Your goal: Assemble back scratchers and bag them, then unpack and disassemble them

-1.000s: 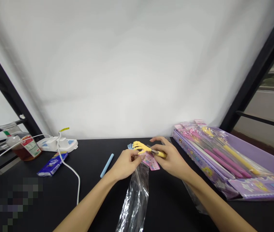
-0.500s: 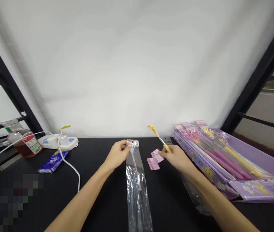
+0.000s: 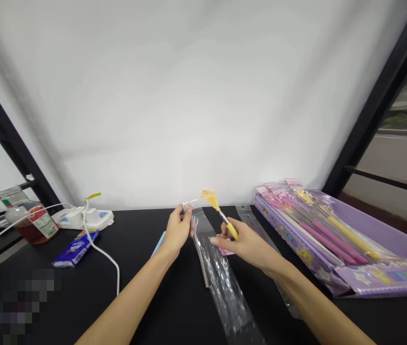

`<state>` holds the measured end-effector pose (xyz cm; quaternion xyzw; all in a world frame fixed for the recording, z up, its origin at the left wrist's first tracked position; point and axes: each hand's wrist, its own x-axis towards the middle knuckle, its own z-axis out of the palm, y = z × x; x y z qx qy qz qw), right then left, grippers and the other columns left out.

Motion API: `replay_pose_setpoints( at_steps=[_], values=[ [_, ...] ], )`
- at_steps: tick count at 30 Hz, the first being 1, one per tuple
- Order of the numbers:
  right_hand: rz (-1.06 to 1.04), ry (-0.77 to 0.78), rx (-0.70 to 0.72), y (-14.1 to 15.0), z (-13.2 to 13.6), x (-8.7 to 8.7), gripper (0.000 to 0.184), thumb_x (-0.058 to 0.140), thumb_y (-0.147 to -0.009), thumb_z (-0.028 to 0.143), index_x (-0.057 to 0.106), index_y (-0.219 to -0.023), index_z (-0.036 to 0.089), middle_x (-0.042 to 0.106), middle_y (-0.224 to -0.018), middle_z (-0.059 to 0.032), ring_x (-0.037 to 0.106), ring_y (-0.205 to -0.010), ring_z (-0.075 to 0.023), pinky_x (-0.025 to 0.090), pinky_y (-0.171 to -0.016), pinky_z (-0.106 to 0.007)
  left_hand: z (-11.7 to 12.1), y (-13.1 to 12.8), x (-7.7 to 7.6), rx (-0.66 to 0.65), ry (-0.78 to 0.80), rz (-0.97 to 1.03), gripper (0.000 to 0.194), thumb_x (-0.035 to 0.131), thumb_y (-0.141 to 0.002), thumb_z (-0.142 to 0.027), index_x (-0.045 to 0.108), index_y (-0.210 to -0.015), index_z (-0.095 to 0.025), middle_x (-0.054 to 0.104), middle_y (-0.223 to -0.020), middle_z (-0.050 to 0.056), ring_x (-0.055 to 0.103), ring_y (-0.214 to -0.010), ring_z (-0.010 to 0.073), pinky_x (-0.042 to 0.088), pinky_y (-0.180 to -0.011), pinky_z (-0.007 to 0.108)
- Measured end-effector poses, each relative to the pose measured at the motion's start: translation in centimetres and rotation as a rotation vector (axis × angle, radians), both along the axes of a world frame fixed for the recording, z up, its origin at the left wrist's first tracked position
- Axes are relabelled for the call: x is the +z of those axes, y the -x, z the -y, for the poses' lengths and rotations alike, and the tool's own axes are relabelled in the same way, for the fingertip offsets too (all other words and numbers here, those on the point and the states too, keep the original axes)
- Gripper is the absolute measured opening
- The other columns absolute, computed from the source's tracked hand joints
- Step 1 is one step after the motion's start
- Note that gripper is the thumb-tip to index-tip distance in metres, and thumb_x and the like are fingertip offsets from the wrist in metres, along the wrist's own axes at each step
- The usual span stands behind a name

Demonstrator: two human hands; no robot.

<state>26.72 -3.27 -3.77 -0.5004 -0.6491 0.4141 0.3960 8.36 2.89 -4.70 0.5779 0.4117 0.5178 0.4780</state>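
Observation:
My left hand (image 3: 179, 227) pinches the top of a long clear plastic sleeve (image 3: 221, 282), which slants down toward the front edge. Beside those fingers is a light-blue claw (image 3: 195, 221) on a thin metal rod (image 3: 202, 258); whether the rod lies inside the sleeve or beside it, I cannot tell. A light-blue handle (image 3: 159, 242) pokes out from behind my left wrist. My right hand (image 3: 248, 242) grips a yellow back scratcher (image 3: 232, 231) by its handle, claw up, with thumb extended over the sleeve. Pink cards (image 3: 227, 251) are partly hidden beneath that hand.
At right, a purple display box (image 3: 386, 220) holds several packaged back scratchers. Another clear sleeve (image 3: 261, 225) lies beside it. On the left are a blue packet (image 3: 76, 249), a white power strip (image 3: 101, 219) with a cable, and a jar of brown liquid (image 3: 33, 225).
My right hand with the yellow back scratcher has moved left toward the sleeve. The sleeve's lower end has swung right, and a light-blue handle now shows behind my left wrist.

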Motion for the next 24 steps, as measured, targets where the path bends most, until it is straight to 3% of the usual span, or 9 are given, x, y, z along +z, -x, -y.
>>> replay_pose_setpoints(
  at_steps=[2, 6, 8, 10, 12, 14, 17, 20, 24],
  values=[
    [-0.026, 0.017, 0.012, -0.8, -0.2, 0.5, 0.031, 0.072, -0.074, 0.035, 0.045, -0.08, 0.022, 0.06, -0.068, 0.0016, 0.057, -0.063, -0.0162, 0.042, -0.059, -0.027, -0.1, -1.3, 0.6, -0.009, 0.086, 0.101, 0.043, 0.054, -0.088, -0.057, 0.052, -0.105, -0.018, 0.052, -0.05, -0.006, 0.048, -0.041, 0.0096, 0.035, -0.044, 0.018],
    [0.292, -0.064, -0.317, -5.3, -1.7, 1.3, 0.015, 0.064, -0.075, 0.019, 0.052, -0.084, 0.02, 0.062, -0.063, 0.0018, 0.056, -0.058, -0.0156, 0.039, -0.057, -0.026, 0.5, -3.2, 1.3, -0.175, 0.154, 0.054, 0.059, 0.038, -0.094, -0.061, 0.037, -0.137, -0.02, 0.069, -0.077, 0.006, 0.069, -0.068, 0.0206, 0.054, -0.062, 0.031],
    [0.521, -0.069, -0.428, -7.6, -2.4, 1.5, 0.015, 0.06, -0.073, 0.01, 0.053, -0.082, 0.02, 0.062, -0.062, 0.0011, 0.057, -0.059, -0.016, 0.038, -0.058, -0.026, 1.3, -3.6, 1.1, -0.257, -0.041, -0.213, 0.049, 0.038, -0.097, -0.053, 0.05, -0.13, -0.02, 0.07, -0.09, 0.009, 0.07, -0.085, 0.0234, 0.055, -0.077, 0.038],
    [0.753, -0.059, -0.466, -9.0, -2.9, 1.2, 0.017, 0.057, -0.071, 0.004, 0.054, -0.078, 0.019, 0.064, -0.067, -0.0018, 0.059, -0.064, -0.0175, 0.037, -0.059, -0.026, 2.1, -3.8, 0.6, -0.32, -0.34, -0.574, 0.036, 0.045, -0.096, -0.042, 0.064, -0.114, -0.019, 0.07, -0.105, 0.011, 0.064, -0.105, 0.0275, 0.05, -0.093, 0.044],
    [0.932, -0.03, -0.472, -9.1, -2.8, 0.6, 0.017, 0.055, -0.071, 0.002, 0.056, -0.078, 0.017, 0.067, -0.075, -0.0071, 0.062, -0.072, -0.0207, 0.035, -0.06, -0.028, 2.8, -3.9, 0.1, -0.332, -0.581, -0.898, 0.03, 0.053, -0.091, -0.035, 0.068, -0.111, -0.017, 0.067, -0.119, 0.012, 0.052, -0.124, 0.0339, 0.043, -0.103, 0.05],
    [1.039, 0.012, -0.472, -8.5, -2.4, 0.0, 0.017, 0.055, -0.074, 0.002, 0.059, -0.083, 0.015, 0.068, -0.084, -0.0133, 0.065, -0.078, -0.0249, 0.033, -0.059, -0.029, 3.3, -3.9, -0.3, -0.305, -0.685, -1.114, 0.035, 0.057, -0.089, -0.033, 0.066, -0.118, -0.015, 0.064, -0.127, 0.014, 0.043, -0.132, 0.0384, 0.041, -0.104, 0.054],
    [1.126, 0.046, -0.476, -7.7, -1.8, -0.4, 0.022, 0.052, -0.077, 0.0, 0.062, -0.091, 0.013, 0.069, -0.093, -0.0187, 0.066, -0.085, -0.0294, 0.032, -0.06, -0.031, 3.4, -4.0, -0.7, -0.301, -0.723, -1.281, 0.034, 0.053, -0.094, -0.031, 0.064, -0.122, -0.014, 0.066, -0.123, 0.014, 0.045, -0.131, 0.0368, 0.045, -0.1, 0.052],
    [1.144, 0.041, -0.444, -7.9, -1.7, 0.0, 0.026, 0.05, -0.076, -0.003, 0.063, -0.091, 0.015, 0.069, -0.093, -0.0172, 0.067, -0.087, -0.0295, 0.034, -0.062, -0.031, 3.0, -3.8, -1.3, -0.302, -0.756, -1.354, 0.029, 0.046, -0.099, -0.025, 0.065, -0.119, -0.016, 0.07, -0.116, 0.011, 0.053, -0.124, 0.0332, 0.047, -0.097, 0.05],
    [0.96, -0.06, -0.446, -8.1, -2.0, 1.0, 0.01, 0.057, -0.082, 0.01, 0.063, -0.087, 0.016, 0.068, -0.09, -0.014, 0.065, -0.086, -0.0277, 0.039, -0.067, -0.032, 2.6, -3.4, -1.9, -0.267, -0.805, -1.295, 0.032, 0.046, -0.099, -0.026, 0.061, -0.125, -0.016, 0.066, -0.124, 0.013, 0.056, -0.122, 0.0317, 0.046, -0.098, 0.049]
  ],
)
